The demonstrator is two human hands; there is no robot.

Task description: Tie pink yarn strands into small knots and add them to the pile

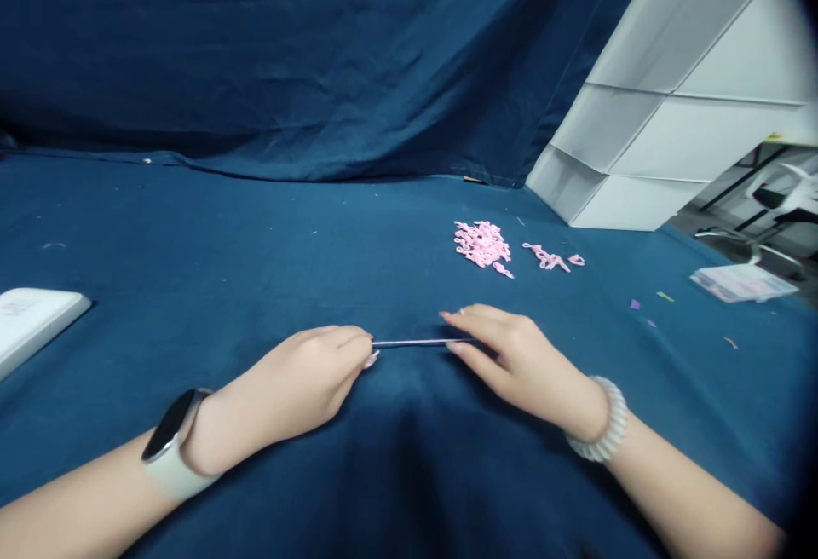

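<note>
My left hand is closed around the left end of a thin, straight, pale purple strip. The strip stretches level towards my right hand, just above the blue cloth. There my thumb and fingers are apart, with the strip's right end running between them and the thumb tip at its edge. Whether the thumb presses on it I cannot make out. Beyond my right hand lies a pile of small pink looped pieces. A smaller group of pink pieces is to the right of that pile.
A blue cloth covers the table, and a blue curtain hangs behind. White stacked boxes stand at the back right. A clear plastic case sits at the right, near purple scraps. A white object lies at the left edge.
</note>
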